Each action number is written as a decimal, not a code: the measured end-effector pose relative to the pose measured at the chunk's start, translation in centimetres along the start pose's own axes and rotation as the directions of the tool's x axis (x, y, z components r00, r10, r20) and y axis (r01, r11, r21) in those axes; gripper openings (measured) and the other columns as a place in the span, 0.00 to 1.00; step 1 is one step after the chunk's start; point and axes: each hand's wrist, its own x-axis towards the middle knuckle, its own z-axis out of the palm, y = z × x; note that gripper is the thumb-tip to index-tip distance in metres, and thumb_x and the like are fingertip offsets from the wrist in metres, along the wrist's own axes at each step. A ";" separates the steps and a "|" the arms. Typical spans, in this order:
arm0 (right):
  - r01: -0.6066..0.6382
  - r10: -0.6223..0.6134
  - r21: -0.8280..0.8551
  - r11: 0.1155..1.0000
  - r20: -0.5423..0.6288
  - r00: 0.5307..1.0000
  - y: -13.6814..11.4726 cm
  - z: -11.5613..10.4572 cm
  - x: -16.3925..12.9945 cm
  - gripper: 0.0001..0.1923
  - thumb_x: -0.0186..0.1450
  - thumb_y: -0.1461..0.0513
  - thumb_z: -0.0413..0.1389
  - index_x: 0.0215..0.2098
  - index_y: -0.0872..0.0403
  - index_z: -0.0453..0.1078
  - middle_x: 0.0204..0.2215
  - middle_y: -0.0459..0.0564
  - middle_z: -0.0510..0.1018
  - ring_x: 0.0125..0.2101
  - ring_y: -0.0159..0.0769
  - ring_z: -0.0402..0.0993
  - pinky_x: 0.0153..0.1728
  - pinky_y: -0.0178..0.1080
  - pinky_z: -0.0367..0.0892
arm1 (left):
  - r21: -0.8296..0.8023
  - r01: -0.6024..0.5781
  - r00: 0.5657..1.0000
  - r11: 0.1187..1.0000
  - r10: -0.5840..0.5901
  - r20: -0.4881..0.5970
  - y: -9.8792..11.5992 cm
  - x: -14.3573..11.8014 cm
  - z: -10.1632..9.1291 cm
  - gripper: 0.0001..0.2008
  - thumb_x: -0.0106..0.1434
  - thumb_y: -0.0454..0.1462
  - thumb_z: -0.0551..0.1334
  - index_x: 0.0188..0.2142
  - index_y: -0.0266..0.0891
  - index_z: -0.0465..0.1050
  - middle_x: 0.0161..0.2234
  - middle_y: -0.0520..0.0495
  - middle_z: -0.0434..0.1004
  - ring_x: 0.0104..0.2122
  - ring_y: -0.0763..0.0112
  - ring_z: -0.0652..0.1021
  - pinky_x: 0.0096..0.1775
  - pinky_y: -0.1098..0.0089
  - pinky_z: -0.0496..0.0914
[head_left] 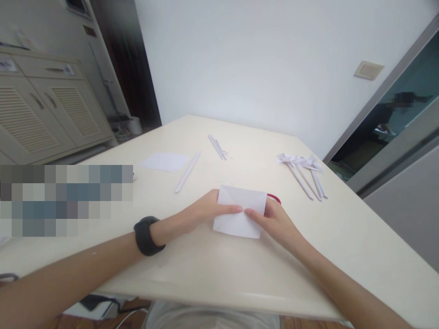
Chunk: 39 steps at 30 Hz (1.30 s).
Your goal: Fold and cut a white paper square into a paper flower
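Note:
A small white sheet of paper point(236, 226) is held up over the near part of the table. My left hand point(214, 204) grips its left side, thumb across the front and fingers hidden behind. On the right side my right hand point(272, 214) pinches the same sheet, its thumb almost meeting the left one. Something red and curved, perhaps scissor handles point(274, 197), shows just behind my right hand; the rest of it is hidden. Beyond my left hand lie a rolled paper tube point(188, 172) and some flat white paper sheets point(164, 161).
Thin paper rolls point(216, 147) lie farther back on the cream table point(206, 269). Paper pinwheels point(300, 161) with rolled sticks are at the right. A white wall point(233, 59) borders the far edge. Pixelated blocks hide the left side, and a person point(377, 119) appears beyond the right opening.

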 end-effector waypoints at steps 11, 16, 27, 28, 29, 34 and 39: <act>0.069 -0.071 -0.036 0.997 -0.030 0.997 0.2 0.0 0.2 0.12 0.61 0.58 0.51 0.40 0.56 0.68 0.36 0.52 0.76 0.34 0.40 0.72 0.31 0.40 0.68 | 0.028 -0.040 0.997 0.999 0.038 0.072 0.5 -0.3 -0.2 0.26 0.51 0.40 0.66 0.50 0.38 0.67 0.50 0.43 0.72 0.50 0.57 0.72 0.51 0.60 0.67; 0.072 -0.075 -0.050 0.996 -0.067 0.995 0.2 0.0 0.1 0.12 0.62 0.57 0.51 0.39 0.56 0.68 0.35 0.52 0.76 0.34 0.41 0.72 0.31 0.40 0.67 | -0.004 -0.034 0.995 0.999 0.034 0.095 0.8 -0.6 -0.2 0.24 0.51 0.40 0.67 0.48 0.38 0.69 0.49 0.44 0.73 0.50 0.58 0.72 0.51 0.61 0.67; 0.075 -0.078 -0.045 0.996 -0.069 0.995 0.3 0.1 0.0 0.12 0.62 0.57 0.51 0.41 0.55 0.67 0.37 0.52 0.76 0.35 0.42 0.72 0.32 0.40 0.67 | -0.010 -0.025 0.998 1.000 0.026 0.061 -0.3 0.1 -0.2 0.23 0.50 0.38 0.67 0.46 0.38 0.70 0.48 0.43 0.74 0.49 0.57 0.73 0.50 0.60 0.67; 0.080 -0.083 -0.046 0.996 -0.065 0.994 0.3 0.1 0.0 0.12 0.62 0.57 0.51 0.41 0.55 0.67 0.37 0.52 0.76 0.35 0.42 0.72 0.32 0.40 0.67 | -0.005 -0.023 0.998 1.000 0.024 0.053 -0.4 0.1 -0.2 0.23 0.50 0.38 0.67 0.46 0.38 0.70 0.47 0.43 0.75 0.49 0.57 0.73 0.50 0.60 0.68; 0.083 -0.086 -0.048 0.995 -0.063 0.994 0.3 0.1 0.0 0.12 0.62 0.57 0.51 0.41 0.55 0.67 0.37 0.52 0.76 0.35 0.42 0.72 0.32 0.40 0.67 | 0.000 -0.023 0.998 1.000 0.023 0.050 -0.4 0.2 -0.2 0.23 0.50 0.38 0.67 0.46 0.37 0.70 0.47 0.43 0.75 0.49 0.57 0.73 0.49 0.60 0.68; 0.063 -0.067 -0.054 0.997 -0.071 0.995 0.5 0.1 0.2 0.13 0.62 0.57 0.51 0.41 0.56 0.67 0.35 0.52 0.76 0.35 0.42 0.72 0.33 0.41 0.68 | 0.013 -0.025 0.999 1.000 0.024 0.048 -0.4 0.3 -0.1 0.22 0.51 0.37 0.66 0.47 0.37 0.69 0.48 0.43 0.74 0.49 0.58 0.73 0.49 0.61 0.68; 0.066 -0.069 -0.042 0.997 -0.065 0.996 0.6 0.1 0.3 0.13 0.62 0.57 0.51 0.41 0.56 0.67 0.35 0.52 0.75 0.35 0.42 0.72 0.33 0.41 0.68 | 0.008 -0.008 0.998 1.000 0.008 0.060 -0.3 0.2 -0.1 0.24 0.53 0.38 0.65 0.49 0.37 0.67 0.49 0.43 0.73 0.49 0.58 0.73 0.49 0.62 0.69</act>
